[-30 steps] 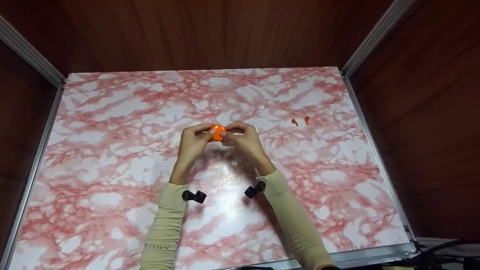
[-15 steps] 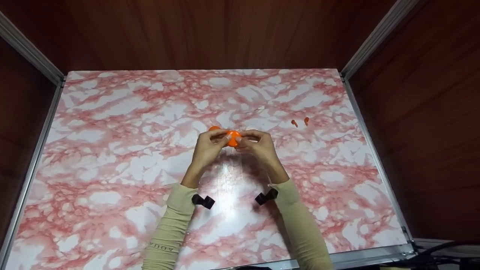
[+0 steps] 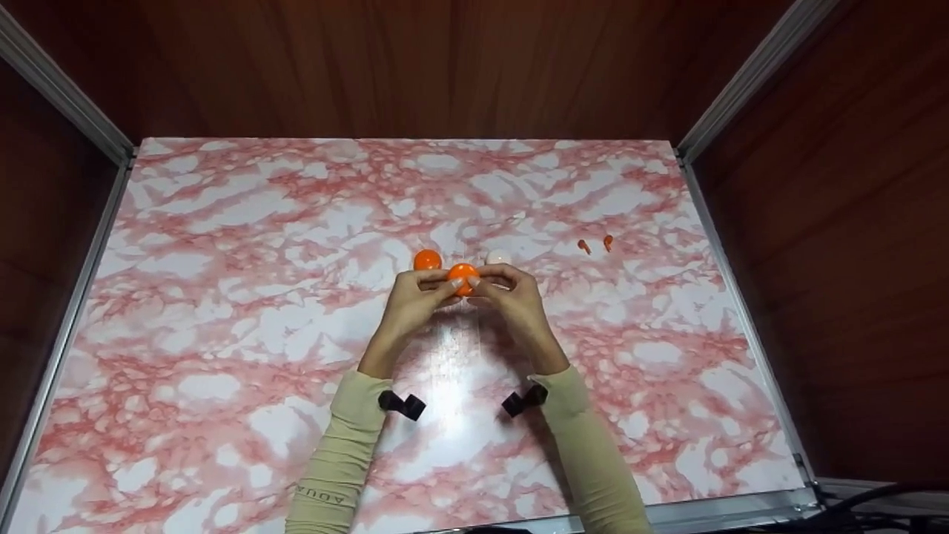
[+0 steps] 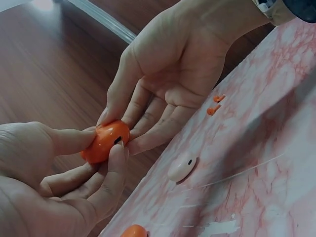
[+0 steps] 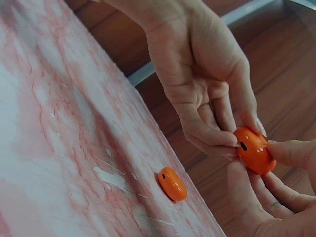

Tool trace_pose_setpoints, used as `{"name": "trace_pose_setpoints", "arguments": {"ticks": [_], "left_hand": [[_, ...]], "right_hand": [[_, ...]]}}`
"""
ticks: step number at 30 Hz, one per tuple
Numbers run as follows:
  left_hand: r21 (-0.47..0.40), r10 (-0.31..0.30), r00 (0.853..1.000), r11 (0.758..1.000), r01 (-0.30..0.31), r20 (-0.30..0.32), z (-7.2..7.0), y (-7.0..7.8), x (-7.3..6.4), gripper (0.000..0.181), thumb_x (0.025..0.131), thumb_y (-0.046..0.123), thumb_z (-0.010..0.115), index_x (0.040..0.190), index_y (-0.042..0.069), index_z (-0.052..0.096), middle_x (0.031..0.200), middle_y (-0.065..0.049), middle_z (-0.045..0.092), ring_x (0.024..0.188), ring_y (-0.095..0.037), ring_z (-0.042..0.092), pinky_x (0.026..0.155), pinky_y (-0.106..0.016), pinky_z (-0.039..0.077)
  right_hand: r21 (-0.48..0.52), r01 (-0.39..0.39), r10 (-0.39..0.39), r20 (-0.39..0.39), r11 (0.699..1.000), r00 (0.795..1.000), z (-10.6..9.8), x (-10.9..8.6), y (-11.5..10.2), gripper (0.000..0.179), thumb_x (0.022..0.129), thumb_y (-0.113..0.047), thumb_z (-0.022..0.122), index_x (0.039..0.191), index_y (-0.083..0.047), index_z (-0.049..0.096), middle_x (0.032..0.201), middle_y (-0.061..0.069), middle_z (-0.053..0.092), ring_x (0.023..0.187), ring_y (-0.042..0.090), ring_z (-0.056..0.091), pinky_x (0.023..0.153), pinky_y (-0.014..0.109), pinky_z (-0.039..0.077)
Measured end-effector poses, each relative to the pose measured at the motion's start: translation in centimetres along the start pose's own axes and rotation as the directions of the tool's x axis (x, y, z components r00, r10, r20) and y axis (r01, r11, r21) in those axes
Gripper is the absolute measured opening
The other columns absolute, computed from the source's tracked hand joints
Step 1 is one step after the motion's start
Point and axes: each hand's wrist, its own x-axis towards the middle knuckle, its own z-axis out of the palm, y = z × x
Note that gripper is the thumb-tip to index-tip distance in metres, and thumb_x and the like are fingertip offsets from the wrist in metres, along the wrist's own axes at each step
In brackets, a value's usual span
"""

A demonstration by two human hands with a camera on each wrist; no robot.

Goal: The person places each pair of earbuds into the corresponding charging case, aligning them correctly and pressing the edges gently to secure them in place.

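Orange case (image 3: 463, 279) pinched from both sides, raised over the bench (image 3: 222, 222)

Held in mid-air, apart from the bench surface below. Left grip (image 3: 415, 295) pinching the case's left side, thumb in front and curled fingers behind; right grip (image 3: 515, 297) pinching its right side in the same manner, thumbs near each other. Almost round from the head view; in both wrist views, longer along the line from hand to hand, with a dark slot (image 5: 243, 146) toward the bench side and a smooth, glossy face up to the head camera.

Just beyond the held case and to its left, on the bench: a second orange case (image 3: 428, 259). Just beyond and to its right: a white case (image 3: 498, 256), partly behind the right fingers in the head view. Well to its right, slightly beyond: two orange earbuds (image 3: 583, 246), side by side, apart.

Far bench edge well beyond the held case, wooden panels (image 3: 445, 67) there and along both sides; metal rail (image 3: 704, 513) at the near edge. Broad marbled surface out to each edge, with sleeves (image 3: 334, 452) reaching over the near part.
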Motion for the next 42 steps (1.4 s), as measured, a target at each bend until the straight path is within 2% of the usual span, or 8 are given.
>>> {"name": "trace_pose_setpoints", "arguments": {"ticks": [4, 7, 11, 18, 30, 34, 38, 42], "left_hand": [[0.03, 0.003, 1.0, 1.0, -0.004, 0.023, -0.1, 0.0, -0.1, 0.032, 0.099, 0.006, 0.072, 0.127, -0.01, 0.07, 0.121, -0.03, 0.074, 0.091, -0.013, 0.078, 0.089, -0.032, 0.067], [0.014, 0.007, 0.999, 1.0, -0.008, 0.042, -0.1, 0.1, -0.1, 0.032, 0.099, 0.005, 0.071, 0.128, -0.011, 0.069, 0.122, -0.03, 0.073, 0.089, -0.012, 0.078, 0.086, -0.027, 0.067], [0.019, 0.025, 0.997, 0.999, -0.026, 0.066, -0.1, 0.1, -0.2, 0.033, 0.1, 0.007, 0.072, 0.129, -0.01, 0.069, 0.122, -0.028, 0.074, 0.092, -0.012, 0.078, 0.087, -0.027, 0.067], [0.013, 0.067, 0.994, 0.998, -0.069, 0.081, 0.3, -0.2, 0.0, 0.032, 0.1, 0.008, 0.072, 0.128, -0.008, 0.07, 0.119, -0.024, 0.074, 0.102, -0.028, 0.078, 0.09, -0.028, 0.067], [0.031, 0.062, 0.991, 0.997, -0.066, 0.115, 0.5, -0.1, 0.2, 0.032, 0.1, 0.006, 0.071, 0.129, -0.01, 0.069, 0.125, -0.029, 0.073, 0.113, -0.044, 0.074, 0.09, -0.028, 0.066], [0.049, 0.058, 0.991, 0.997, -0.064, 0.119, 0.4, 0.0, 0.2, 0.032, 0.1, 0.006, 0.07, 0.129, -0.009, 0.069, 0.125, -0.028, 0.073, 0.11, -0.036, 0.077, 0.092, -0.029, 0.066], [0.068, 0.069, 0.989, 0.995, -0.078, 0.127, 0.4, 0.1, 0.2, 0.032, 0.1, 0.007, 0.071, 0.129, -0.006, 0.071, 0.125, -0.026, 0.074, 0.104, -0.023, 0.079, 0.097, -0.041, 0.065], [0.09, 0.089, 0.988, 0.991, -0.101, 0.128, 0.3, 0.0, 0.2, 0.031, 0.099, 0.009, 0.073, 0.128, -0.003, 0.073, 0.122, -0.024, 0.076, 0.101, -0.021, 0.079, 0.094, -0.053, 0.065]], "right_hand": [[-0.041, -0.017, 0.018, 0.016, 0.999, 1.0, -0.4, 0.1, -0.3, 0.024, 0.098, -0.009, 0.074, 0.118, 0.005, 0.073, 0.108, 0.015, 0.079, 0.092, 0.022, 0.078, 0.098, 0.054, 0.064], [-0.073, -0.022, 0.025, 0.046, 0.997, 0.999, -0.7, 0.2, -0.7, 0.028, 0.098, -0.012, 0.075, 0.122, 0.004, 0.073, 0.112, 0.016, 0.079, 0.094, 0.021, 0.078, 0.1, 0.056, 0.063], [-0.085, -0.006, 0.013, 0.088, 0.996, 0.996, -0.9, 0.3, -1.1, 0.03, 0.099, -0.011, 0.074, 0.124, 0.005, 0.073, 0.114, 0.018, 0.079, 0.094, 0.02, 0.079, 0.103, 0.062, 0.059], [-0.076, 0.088, -0.082, 0.076, 0.993, 0.994, -1.2, 0.4, -1.2, 0.025, 0.097, -0.011, 0.076, 0.119, 0.003, 0.077, 0.11, 0.016, 0.081, 0.094, 0.021, 0.08, 0.088, 0.036, 0.068], [-0.086, 0.187, -0.18, 0.079, 0.979, 0.98, -1.9, 1.1, -1.5, 0.025, 0.093, -0.007, 0.08, 0.114, 0.005, 0.079, 0.106, 0.01, 0.083, 0.095, 0.019, 0.079, 0.085, 0.03, 0.068], [-0.086, 0.185, -0.178, 0.087, 0.979, 0.98, -2.2, 1.3, -1.7, 0.025, 0.091, -0.007, 0.082, 0.112, 0.007, 0.079, 0.102, 0.008, 0.083, 0.094, 0.018, 0.08, 0.085, 0.029, 0.068], [-0.061, 0.161, -0.156, 0.071, 0.985, 0.985, -2.3, 1.4, -1.8, 0.025, 0.091, -0.004, 0.082, 0.111, 0.01, 0.077, 0.099, 0.006, 0.084, 0.091, 0.017, 0.08, 0.082, 0.029, 0.068], [-0.041, 0.144, -0.141, 0.061, 0.989, 0.988, -2.3, 1.5, -1.8, 0.023, 0.091, -0.004, 0.081, 0.11, 0.008, 0.078, 0.099, 0.008, 0.083, 0.089, 0.018, 0.08, 0.081, 0.029, 0.068]]}}
